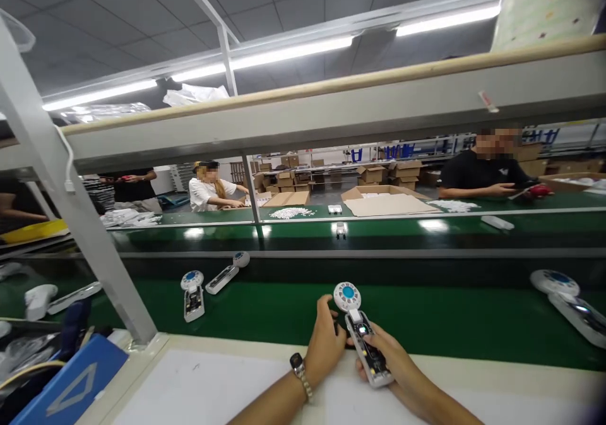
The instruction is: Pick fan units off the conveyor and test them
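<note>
A white handheld fan with a round, blue-centred head is in front of me, tilted, its body uncovered so that a dark circuit board and a small lit spot show. My right hand is closed around the body, the thumb lying over the board. Just left of the fan is my left hand, wearing a wristwatch, with its fingers bent and apart. Its lower fingertips come close to the fan's body; whether they touch it I cannot tell.
More uncovered fans lie on the green conveyor belt, one of them at far right. A metal post and blue bin stand left. An overhead shelf crosses above. Co-workers sit beyond, beside an open carton.
</note>
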